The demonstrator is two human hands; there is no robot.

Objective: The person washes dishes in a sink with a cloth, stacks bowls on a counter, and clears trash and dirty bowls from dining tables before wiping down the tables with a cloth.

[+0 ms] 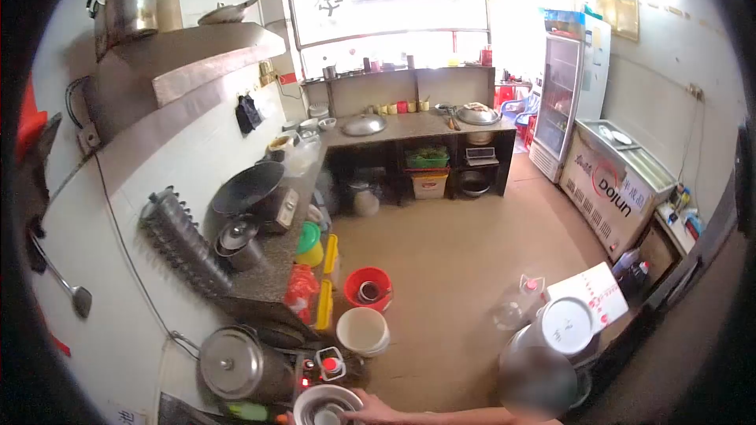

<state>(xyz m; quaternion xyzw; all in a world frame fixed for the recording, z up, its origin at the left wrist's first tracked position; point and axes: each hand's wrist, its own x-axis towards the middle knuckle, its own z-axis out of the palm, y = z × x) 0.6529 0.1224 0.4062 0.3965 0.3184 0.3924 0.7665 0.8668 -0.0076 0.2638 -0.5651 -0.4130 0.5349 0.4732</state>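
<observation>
My right hand point(368, 409) has the right side of the bowls point(325, 408) in its grasp, the thumb side at the rim and the other fingers mostly out of sight. I can't make out my left hand, so I can't tell what it is doing. The bowls sit one inside another, at the bottom edge of my view; whatever is under them is hidden.

They are hemmed in. The pot point(228, 364), with its lid on, stands to the left, and the jug point(331, 365) with the red cap is just beyond. A green bottle point(249, 412) lies near on the left, and a small red light point(305, 382) glows close to the rim.

To hold these well, I'd judge, the grip should take in the outer bowl's wall as well as its lip, since one-sided support could let the stack tip away from me. Level matters most: the inner pieces look loose enough to slide or knock. A second hand under the far side would steady them. Any shift should be slow and clear of the jug's cap, with the white bucket point(362, 332) beyond also given room.
</observation>
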